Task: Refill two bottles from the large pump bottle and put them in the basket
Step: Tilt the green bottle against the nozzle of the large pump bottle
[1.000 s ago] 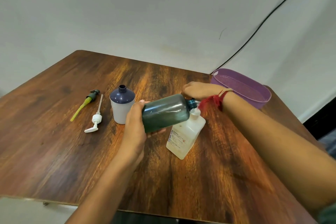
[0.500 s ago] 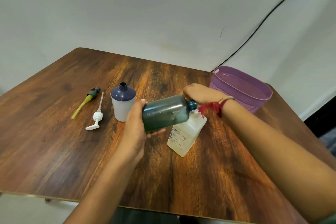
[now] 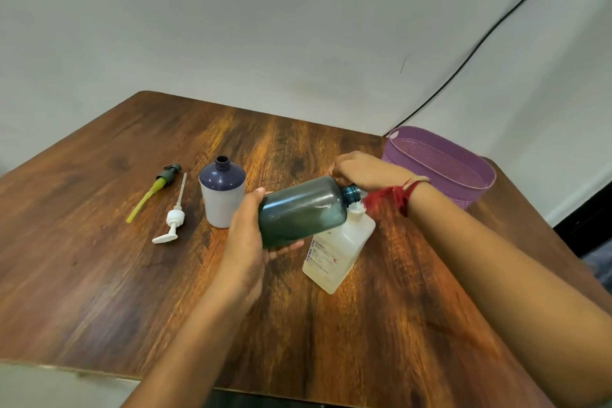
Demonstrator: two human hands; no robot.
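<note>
Right now my left hand (image 3: 246,242) has its fingers (image 3: 288,246) curled under the base of the translucent teal plastic bottle (image 3: 303,210), thumb over the top. It holds the bottle on its side above the brown wooden worktop (image 3: 99,275), open neck pointing right. That neck sits just over the white mouth of the cloudy white rectangular plastic bottle (image 3: 334,252), which rests on the worktop below, leaning.

My right hand (image 3: 364,170) is at the teal bottle's shoulder with its fingers curled. I cannot tell whether they grip the bottle or only touch it. A red thread band (image 3: 394,197) is tied round that wrist.

The purple perforated plastic basket (image 3: 440,169) stands just behind the right hand, at the worktop's far right corner. Near the left hand, a round bottle with a navy top and white body (image 3: 222,195) stands upright and uncapped. Further left lie a white pump head with its tube (image 3: 172,222) and a dark green pump head with a yellow tube (image 3: 155,190), side by side but apart.
</note>
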